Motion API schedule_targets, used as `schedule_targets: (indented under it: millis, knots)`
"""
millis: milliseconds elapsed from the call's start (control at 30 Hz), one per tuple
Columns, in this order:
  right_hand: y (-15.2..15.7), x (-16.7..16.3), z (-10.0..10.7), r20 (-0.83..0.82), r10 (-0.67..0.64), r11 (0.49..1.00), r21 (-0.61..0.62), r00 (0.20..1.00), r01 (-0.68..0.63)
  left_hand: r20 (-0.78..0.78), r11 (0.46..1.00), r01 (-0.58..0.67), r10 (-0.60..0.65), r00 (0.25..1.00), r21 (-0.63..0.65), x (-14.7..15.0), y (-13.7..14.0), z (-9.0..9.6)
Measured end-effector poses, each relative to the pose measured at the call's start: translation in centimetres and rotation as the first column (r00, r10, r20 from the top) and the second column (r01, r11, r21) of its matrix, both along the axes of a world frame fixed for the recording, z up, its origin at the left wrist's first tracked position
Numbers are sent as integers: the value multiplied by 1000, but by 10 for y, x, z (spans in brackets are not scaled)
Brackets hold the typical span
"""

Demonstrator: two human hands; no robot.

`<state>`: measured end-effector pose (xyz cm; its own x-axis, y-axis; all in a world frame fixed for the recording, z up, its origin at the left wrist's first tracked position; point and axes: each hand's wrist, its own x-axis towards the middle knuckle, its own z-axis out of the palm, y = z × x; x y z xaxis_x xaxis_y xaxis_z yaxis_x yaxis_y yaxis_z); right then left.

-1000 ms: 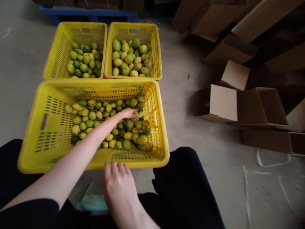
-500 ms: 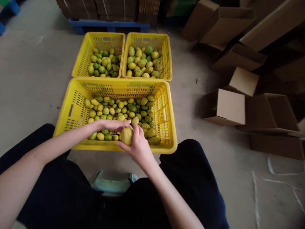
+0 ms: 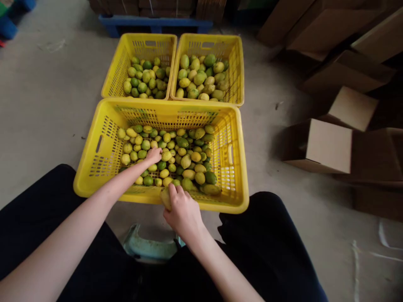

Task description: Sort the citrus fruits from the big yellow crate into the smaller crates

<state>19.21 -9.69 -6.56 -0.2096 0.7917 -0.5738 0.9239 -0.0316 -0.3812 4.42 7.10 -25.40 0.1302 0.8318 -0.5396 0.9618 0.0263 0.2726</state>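
The large yellow crate [image 3: 163,105] in front of me has lemons [image 3: 147,180], green to yellow, spread over its floor. My left hand [image 3: 154,155] reaches into the middle of it, fingers curled against a yellow lemon [image 3: 166,156] that lies among the others. At the crate's front rim, my right hand [image 3: 184,209] is closed around a large yellowish-green lemon [image 3: 166,199], partly hidden by the fingers.
Behind stand two smaller crates of lemons, a left one [image 3: 108,71] and a right one [image 3: 241,71]. A blue pallet [image 3: 157,24] with stacked cardboard is at the back. Cardboard boxes [image 3: 329,144] crowd the right side. A pale green stool [image 3: 151,247] shows below me.
My hands were together at the large lemon. The left has moved away, forward into the crate; the right has drawn back toward me with the lemon. The view has shifted slightly left.
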Motion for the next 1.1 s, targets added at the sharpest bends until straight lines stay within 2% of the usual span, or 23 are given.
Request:
schedule_targets:
  millis: [133, 300, 467, 600, 700, 867, 1000, 1100]
  knots:
    - [7, 6, -6, 103, -21, 1000, -8, 994, 22, -7, 986, 169, -169, 986, -12, 14, 13, -26]
    - [8, 15, -7, 177, -30, 999, -25, 984, 35, 6, 932, 358, -358, 934, -58, 33, 19, -37]
    - [4, 17, -8, 150, -21, 996, -86, 988, 34, -84, 905, 402, -415, 906, -140, 39, 23, -36]
    - [5, 18, -8, 157, -21, 994, -104, 987, 37, -80, 890, 417, -437, 896, -185, 37, 16, -39]
    - [7, 16, -8, 160, -20, 995, -96, 987, 36, -102, 905, 378, -402, 910, -194, 44, -8, -46]
    - [9, 8, -4, 132, -2, 998, -66, 991, 11, -135, 972, 214, -226, 965, -97, 62, -51, -50]
    - [11, 6, 11, 103, 12, 1000, -9, 995, -12, -32, 992, 73, -77, 997, -102, 57, -47, -38]
    - [16, 11, 30, 106, -42, 996, 79, 994, 34, 108, 996, 8, 2, 994, -92, 41, -29, -12]
